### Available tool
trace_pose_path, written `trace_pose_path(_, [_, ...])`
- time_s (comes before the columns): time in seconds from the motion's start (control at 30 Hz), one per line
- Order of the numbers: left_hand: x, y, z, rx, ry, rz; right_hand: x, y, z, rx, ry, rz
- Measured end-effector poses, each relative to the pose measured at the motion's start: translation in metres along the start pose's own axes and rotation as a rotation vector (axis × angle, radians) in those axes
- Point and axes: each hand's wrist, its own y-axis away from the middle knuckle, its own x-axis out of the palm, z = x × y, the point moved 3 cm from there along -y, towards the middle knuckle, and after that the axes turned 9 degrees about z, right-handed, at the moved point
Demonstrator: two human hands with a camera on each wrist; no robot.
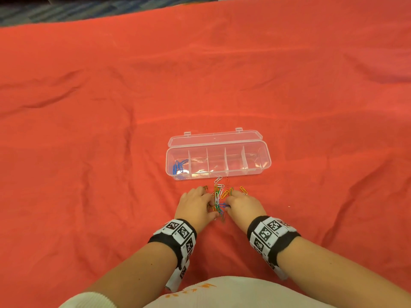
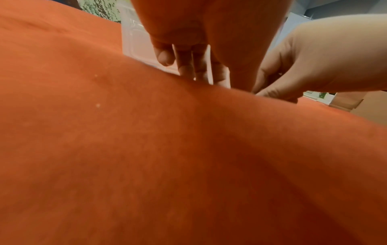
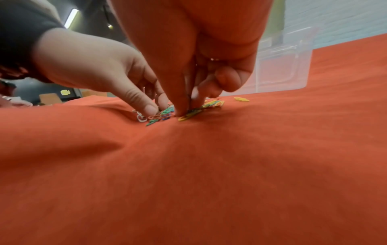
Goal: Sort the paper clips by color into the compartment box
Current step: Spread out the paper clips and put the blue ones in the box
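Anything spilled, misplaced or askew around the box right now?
Nothing stands out. The compartment box lies open and level, blue clips alone in its leftmost compartment; the unsorted pile lies on the cloth beside it.

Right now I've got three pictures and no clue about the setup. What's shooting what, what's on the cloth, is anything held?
No robot: a person wearing three cameras. The head view looks down; each wrist view looks along one hand. On the red cloth sits an open clear compartment box with blue paper clips in its leftmost compartment. Nearer lies a pile of mixed paper clips. The left hand and right hand have fingertips down in the pile. Whether either pinches a clip, I cannot tell.
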Motion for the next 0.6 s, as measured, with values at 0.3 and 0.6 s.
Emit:
trace_pose_path(0.3, [0.000, 0.001, -0.005, -0.027, 0.026, -0.099, -0.002, -0.001, 0.004, -0.007, 0.029, -0.099])
trace_pose_path(0.6, [0.004, -0.008, -0.017, -0.036, 0.020, -0.045, -0.011, 0.006, -0.010, 0.103, -0.130, -0.150])
